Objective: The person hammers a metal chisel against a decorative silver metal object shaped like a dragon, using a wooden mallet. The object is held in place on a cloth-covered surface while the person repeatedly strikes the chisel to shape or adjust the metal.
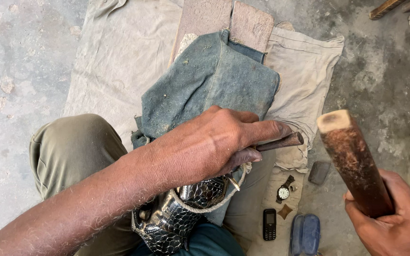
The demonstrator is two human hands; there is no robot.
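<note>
The left forearm enters from the lower left and runs diagonally up to the centre, where the left hand [214,142] lies back-upward, wrist straight, its fingers curled closed and the index finger stretched out to the right. The right hand [397,220] sits at the lower right corner, only partly in frame, fist clenched with the thumb side turned toward the camera and the knuckles wrapped tight. The two hands are well apart, the left higher and nearer the centre, the right lower and closer to the body.
</note>
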